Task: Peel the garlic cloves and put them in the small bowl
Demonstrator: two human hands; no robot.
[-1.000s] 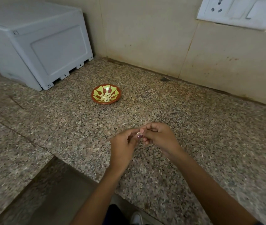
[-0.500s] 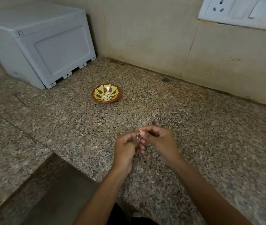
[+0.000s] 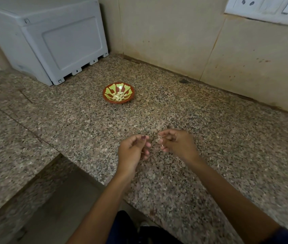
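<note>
Stood at a speckled granite counter [image 3: 210,138] with both hands raised just above it, near its front edge. Left hand [image 3: 133,150] loosely curled, thumb laid toward the fingertips as if cupping something small; could not tell whether a clove sat inside that grip, since nothing pale showed between the fingers. Right hand [image 3: 176,143] likewise curled, thumb and forefinger drawn together on what looked like a thin scrap of garlic skin [image 3: 160,140], too small and blurred to be sure of. Hands a little apart, not touching, which suited a skin just pulled free of a clove.

Small bowl [image 3: 118,93], brown with a yellow-green pattern, set well ahead of the hands toward the wall, holding a little heap of peeled garlic cloves [image 3: 117,98] at its bottom. Probably placed there to keep the working space clear while within a forward reach. No loose unpeeled cloves made out on the counter.

White plastic box [image 3: 51,41] parked in the far left corner. Switch plate [image 3: 266,9] fixed on the wall at upper right.
</note>
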